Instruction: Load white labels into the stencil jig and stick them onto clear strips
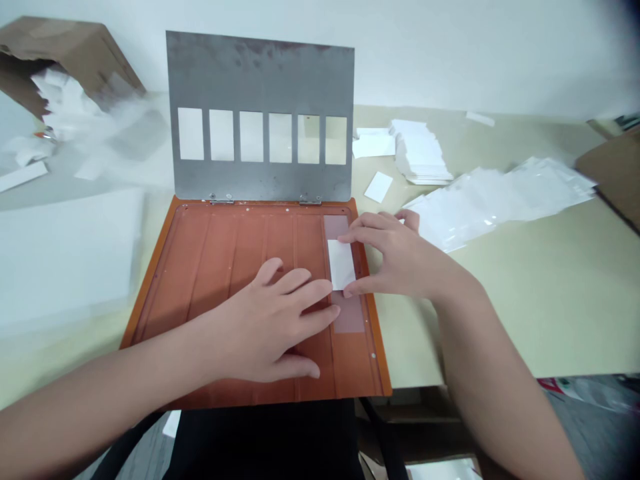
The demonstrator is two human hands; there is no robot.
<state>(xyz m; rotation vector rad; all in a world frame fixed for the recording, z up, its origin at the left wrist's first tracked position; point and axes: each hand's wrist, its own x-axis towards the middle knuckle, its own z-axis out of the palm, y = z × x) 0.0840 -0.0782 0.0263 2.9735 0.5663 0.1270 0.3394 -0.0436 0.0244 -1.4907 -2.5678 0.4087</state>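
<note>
Since the card (341,264) lies in the far-right slot of the tray (210,247), its long side runs straight away from the person. The R hand (395,257) is nearer & holds it, thumb at the near end, finger at the far end. The L hand (273,323) lies flat & wide on the tray, fingertips just touching the card's left edge. A metal lid (260,73) stands up behind. The pale desk (550,280) has bags (500,200) on the right, a box (75,50) far left & a white wall behind.

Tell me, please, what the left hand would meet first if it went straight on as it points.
Probably the white slip on the orange tray, held at its ends by the right hand; the left hand nearly touches it.
</note>
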